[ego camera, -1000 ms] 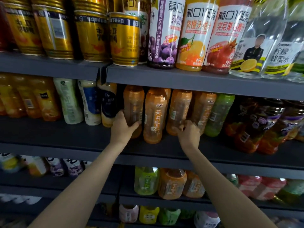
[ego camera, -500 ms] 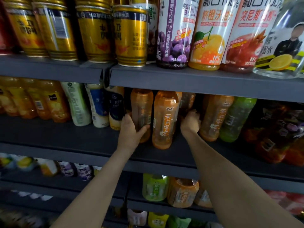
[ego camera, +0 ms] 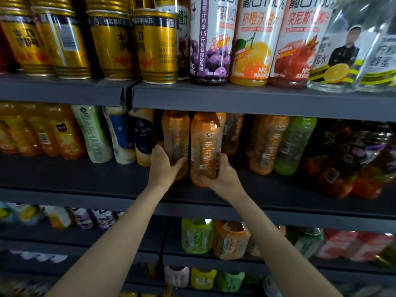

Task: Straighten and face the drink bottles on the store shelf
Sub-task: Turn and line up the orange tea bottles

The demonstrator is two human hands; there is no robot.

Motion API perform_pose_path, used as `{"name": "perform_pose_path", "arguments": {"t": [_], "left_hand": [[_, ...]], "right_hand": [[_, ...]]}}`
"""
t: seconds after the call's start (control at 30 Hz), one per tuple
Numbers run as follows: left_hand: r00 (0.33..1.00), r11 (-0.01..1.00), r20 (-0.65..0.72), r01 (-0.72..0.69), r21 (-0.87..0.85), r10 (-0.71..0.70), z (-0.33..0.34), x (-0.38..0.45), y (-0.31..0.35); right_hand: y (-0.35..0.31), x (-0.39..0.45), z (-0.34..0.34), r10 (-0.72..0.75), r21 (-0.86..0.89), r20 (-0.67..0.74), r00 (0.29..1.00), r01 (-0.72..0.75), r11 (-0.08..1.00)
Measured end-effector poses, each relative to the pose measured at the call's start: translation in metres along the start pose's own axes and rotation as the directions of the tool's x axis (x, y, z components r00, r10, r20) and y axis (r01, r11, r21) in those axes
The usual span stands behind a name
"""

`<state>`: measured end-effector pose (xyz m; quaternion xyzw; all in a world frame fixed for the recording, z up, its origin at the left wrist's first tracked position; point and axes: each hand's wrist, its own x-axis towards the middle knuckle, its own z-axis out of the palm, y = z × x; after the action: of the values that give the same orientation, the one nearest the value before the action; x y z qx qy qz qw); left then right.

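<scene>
Now, working L to R along the dark grey metal middle shelf (ego camera: 64, 179), w/ the labelled orange tea bottle (ego camera: 204, 146) as the landmark. Far L of it stand blurry amber juice bottles (ego camera: 53, 133), then pale green and blue-labelled milky bottles (ego camera: 120, 133). Just L of the landmark, touching it or nearly so, is a plain-faced orange plastic bottle (ego camera: 175, 142), label not visible from the front, so prob. turned away. The left hand (ego camera: 162, 168) wraps its lower body: thumb across the front, fingers curled round the L side.

The landmark bottle itself sits near the shelf's front edge, upright, white characters facing out. The right hand (ego camera: 222, 176) cups its base from the R, fingers curled under and round the bottom; it looks slightly lifted or tipped, can't tell which.

R of it, set further back: another orange tea bottle (ego camera: 267, 144), then a green plastic bottle (ego camera: 293, 146), then dark multi-coloured bottles, blurred.

Handling, as a guess: full PET bottles, moderately heavy, walls give a bit if squeezed, film label slick. Best hold is low on the body, below the label's middle, then twist about the base rather than lift, since neighbours stand close and could topple.
</scene>
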<state>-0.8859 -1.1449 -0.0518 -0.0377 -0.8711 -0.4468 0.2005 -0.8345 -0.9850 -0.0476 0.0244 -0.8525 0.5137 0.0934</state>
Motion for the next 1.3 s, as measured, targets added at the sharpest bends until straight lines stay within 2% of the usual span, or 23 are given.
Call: {"name": "perform_pose_path", "arguments": {"t": [0.1, 0.2, 0.3, 0.4, 0.73, 0.93, 1.07, 1.17, 1.3], "left_hand": [[1.0, 1.0, 0.009, 0.014, -0.001, -0.014, -0.001, 0.0, 0.002], [0.999, 0.999, 0.024, 0.031, 0.008, -0.031, -0.003, 0.0, 0.005], [0.999, 0.999, 0.036, 0.033, 0.034, -0.035, -0.003, 0.001, 0.006], [0.999, 0.999, 0.034, 0.022, 0.049, -0.023, -0.003, 0.001, 0.005], [0.999, 0.999, 0.027, 0.023, 0.028, -0.024, -0.003, -0.001, 0.004], [1.0, 1.0, 0.01, 0.003, 0.007, -0.004, -0.003, -0.002, 0.004], [1.0, 1.0, 0.008, 0.008, 0.013, -0.008, -0.002, -0.001, 0.004], [1.0, 1.0, 0.018, 0.019, 0.005, -0.019, -0.003, -0.002, 0.005], [1.0, 1.0, 0.008, 0.03, 0.011, -0.03, -0.004, -0.006, 0.008]], "right_hand": [[0.003, -0.001, 0.012, -0.051, -0.042, -0.142, 0.989, 0.045, 0.998], [0.008, -0.006, 0.01, -0.048, -0.101, -0.199, 0.979, 0.029, 0.994], [0.016, -0.016, 0.0, -0.037, -0.16, -0.318, 0.947, -0.016, 0.987], [0.019, -0.012, -0.011, 0.014, -0.138, -0.427, 0.904, -0.081, 0.987], [0.026, 0.059, -0.021, 0.117, -0.22, -0.401, 0.909, -0.219, 0.951], [0.026, 0.088, -0.029, 0.212, -0.223, -0.339, 0.917, -0.298, 0.928], [0.026, 0.098, -0.029, 0.231, -0.225, -0.327, 0.917, -0.312, 0.923], [0.034, 0.088, -0.025, 0.245, -0.287, -0.316, 0.917, -0.338, 0.896], [0.045, 0.056, -0.017, 0.14, -0.293, -0.305, 0.942, -0.232, 0.927]]}}
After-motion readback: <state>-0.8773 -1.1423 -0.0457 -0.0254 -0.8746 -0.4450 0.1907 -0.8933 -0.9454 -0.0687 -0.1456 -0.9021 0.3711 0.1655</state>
